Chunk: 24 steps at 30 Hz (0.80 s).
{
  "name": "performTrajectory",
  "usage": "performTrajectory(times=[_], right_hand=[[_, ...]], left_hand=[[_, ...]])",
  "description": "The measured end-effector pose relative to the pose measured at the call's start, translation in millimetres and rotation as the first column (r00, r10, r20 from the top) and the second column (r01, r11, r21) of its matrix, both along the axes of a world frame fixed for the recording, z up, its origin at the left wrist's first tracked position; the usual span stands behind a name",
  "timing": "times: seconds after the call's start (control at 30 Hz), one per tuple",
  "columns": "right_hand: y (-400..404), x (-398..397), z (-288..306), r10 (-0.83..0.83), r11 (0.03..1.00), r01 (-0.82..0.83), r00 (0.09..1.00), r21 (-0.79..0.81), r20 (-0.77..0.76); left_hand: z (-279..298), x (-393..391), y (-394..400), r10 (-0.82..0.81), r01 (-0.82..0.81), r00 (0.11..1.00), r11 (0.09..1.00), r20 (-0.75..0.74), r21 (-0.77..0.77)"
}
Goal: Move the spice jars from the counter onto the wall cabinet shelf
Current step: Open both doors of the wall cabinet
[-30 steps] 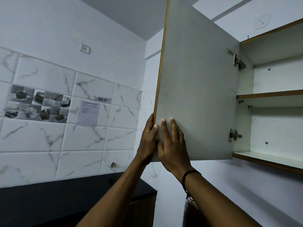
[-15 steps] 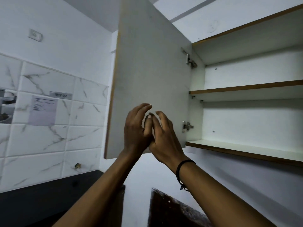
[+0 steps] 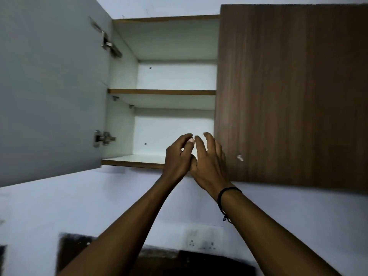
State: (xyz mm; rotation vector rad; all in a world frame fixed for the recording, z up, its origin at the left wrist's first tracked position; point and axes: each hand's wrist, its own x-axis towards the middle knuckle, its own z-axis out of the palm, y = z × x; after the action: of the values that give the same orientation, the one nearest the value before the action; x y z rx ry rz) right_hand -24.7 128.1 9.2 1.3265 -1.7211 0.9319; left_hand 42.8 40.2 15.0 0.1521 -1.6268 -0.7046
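We see dim, cool light, a brighter cabinet interior (image 3: 173, 134), motion blur low down, and wide-angle bending at edges.

A home kitchen, by the look of it: a wall cabinet (image 3: 163, 92) hangs on a plain white wall, its left door (image 3: 51, 86) swung open on metal hinges, its right door (image 3: 288, 92) wood-grained and closed. Below the cabinet sits a wall socket plate (image 3: 202, 239) above a dark counter (image 3: 195, 262).
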Motion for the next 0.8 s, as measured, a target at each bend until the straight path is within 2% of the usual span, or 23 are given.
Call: performTrajectory(times=[0.1, 0.17, 0.23, 0.33, 0.53, 0.67, 0.8], right_hand=[[14, -50, -3, -0.093, 0.995, 0.092, 0.994, 0.026, 0.057], [22, -73, -4, -0.132, 0.991, 0.129, 0.988, 0.037, 0.078], [25, -90, -4, -0.125, 0.99, 0.117, 0.986, 0.079, 0.108], [28, -110, -5, -0.091, 0.987, 0.067, 0.982, 0.146, 0.166], [25, -121, -14, -0.089, 0.981, 0.061, 0.985, 0.185, 0.147], [23, -121, -18, -0.128, 0.981, 0.11, 0.985, 0.159, 0.112], [32, -107, -21, -0.171, 0.985, 0.172, 0.98, -0.002, 0.105]], left_hand=[[-5, -56, 7, -0.093, 0.088, 0.992, 0.994, 0.083, 0.059], [-4, -84, 9, -0.094, 0.092, 0.989, 0.995, 0.118, 0.028], [-1, -105, 10, -0.053, 0.061, 0.99, 0.997, 0.131, -0.053], [3, -130, 14, -0.073, 0.083, 0.987, 0.994, 0.145, -0.069], [6, -143, 9, -0.205, 0.187, 0.976, 0.962, 0.074, 0.198], [2, -133, 17, -0.241, 0.233, 0.971, 0.951, 0.015, 0.206], [3, -119, 29, -0.201, 0.216, 0.976, 0.946, -0.085, 0.241]])
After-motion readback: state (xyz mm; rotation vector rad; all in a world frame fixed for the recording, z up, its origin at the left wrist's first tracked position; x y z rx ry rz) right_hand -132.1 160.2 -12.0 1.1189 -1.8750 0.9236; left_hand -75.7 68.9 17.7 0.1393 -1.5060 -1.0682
